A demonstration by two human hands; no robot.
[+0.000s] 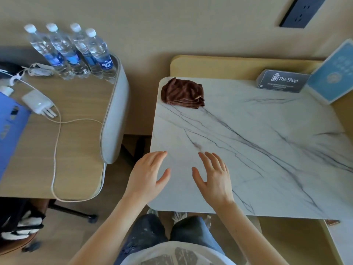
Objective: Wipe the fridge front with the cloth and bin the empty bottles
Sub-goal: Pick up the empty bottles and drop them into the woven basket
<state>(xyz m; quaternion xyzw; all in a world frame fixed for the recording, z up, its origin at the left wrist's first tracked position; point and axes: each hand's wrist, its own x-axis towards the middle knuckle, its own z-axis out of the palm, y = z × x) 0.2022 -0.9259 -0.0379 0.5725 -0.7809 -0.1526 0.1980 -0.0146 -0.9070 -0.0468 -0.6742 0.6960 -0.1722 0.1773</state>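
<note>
A folded brown cloth (183,92) lies on the far left corner of a white marble top (267,150). Several clear plastic water bottles (76,52) with white caps and blue labels stand together at the back of a wooden desk (80,131) on the left. My left hand (148,176) hovers flat over the near left edge of the marble top, fingers apart and holding nothing. My right hand (214,176) is beside it over the marble, also spread and empty. Both hands are well short of the cloth. No fridge front is in view.
A white charger (37,103) and its cable (57,150) lie on the desk beside a blue box (9,131). A grey "The Shop" sign (282,81) and a blue card stand (332,73) sit at the marble's back right. A gap separates the desk from the marble top.
</note>
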